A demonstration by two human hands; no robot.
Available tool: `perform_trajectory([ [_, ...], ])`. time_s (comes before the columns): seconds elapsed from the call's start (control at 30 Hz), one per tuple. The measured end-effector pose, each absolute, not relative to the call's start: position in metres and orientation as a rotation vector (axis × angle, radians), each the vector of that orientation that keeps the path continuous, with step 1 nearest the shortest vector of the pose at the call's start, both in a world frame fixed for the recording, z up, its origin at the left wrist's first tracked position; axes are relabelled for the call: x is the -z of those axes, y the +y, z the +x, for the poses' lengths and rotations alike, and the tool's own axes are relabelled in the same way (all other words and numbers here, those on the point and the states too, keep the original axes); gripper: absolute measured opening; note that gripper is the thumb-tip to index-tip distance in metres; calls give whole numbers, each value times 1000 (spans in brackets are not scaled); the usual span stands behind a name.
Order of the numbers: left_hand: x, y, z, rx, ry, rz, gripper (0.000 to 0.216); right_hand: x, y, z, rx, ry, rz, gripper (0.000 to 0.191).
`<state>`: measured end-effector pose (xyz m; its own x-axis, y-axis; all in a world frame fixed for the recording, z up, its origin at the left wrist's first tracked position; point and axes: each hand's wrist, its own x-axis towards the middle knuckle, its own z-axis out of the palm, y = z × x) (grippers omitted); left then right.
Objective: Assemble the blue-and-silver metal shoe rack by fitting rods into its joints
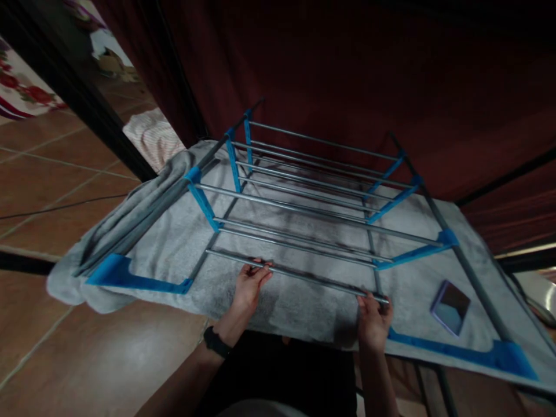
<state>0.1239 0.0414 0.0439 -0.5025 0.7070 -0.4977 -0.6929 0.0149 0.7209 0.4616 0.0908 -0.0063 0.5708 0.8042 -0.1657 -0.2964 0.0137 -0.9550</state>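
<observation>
Both my hands grip one loose grey metal rod [313, 279], held crosswise in front of a rack [278, 204]. My left hand [251, 284] pinches it left of its middle. Close to the rod's right end, my right hand [373, 317] closes round it. The rack lies on a bed and has grey tubes joined by blue plastic brackets [204, 202], with several rods running across. Blue corner pieces sit at the near left [134, 279] and near right [490, 354]. The rod's left end lies close to the rack's left inner tube.
A grey fleece blanket [169, 231] covers the bed, bunched along the left. A phone-like flat object [450, 308] lies at the right. Dark red curtains [347, 69] hang behind, and dark posts [82, 87] stand at the left above a tiled floor [108, 359].
</observation>
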Motion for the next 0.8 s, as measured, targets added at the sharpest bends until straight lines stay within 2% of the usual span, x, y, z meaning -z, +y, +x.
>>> perform_trajectory([
  [0.17,-41,44,122,-1711,1250,28,49,8,93,455,-859,-457,-1307,81],
  [0.53,-34,43,116,-1695,1300,79,41,-1,92,448,-925,-503,-1256,73],
  [0.8,-35,46,112,-1649,1327,78,33,7,98,449,-977,-514,-1204,74],
])
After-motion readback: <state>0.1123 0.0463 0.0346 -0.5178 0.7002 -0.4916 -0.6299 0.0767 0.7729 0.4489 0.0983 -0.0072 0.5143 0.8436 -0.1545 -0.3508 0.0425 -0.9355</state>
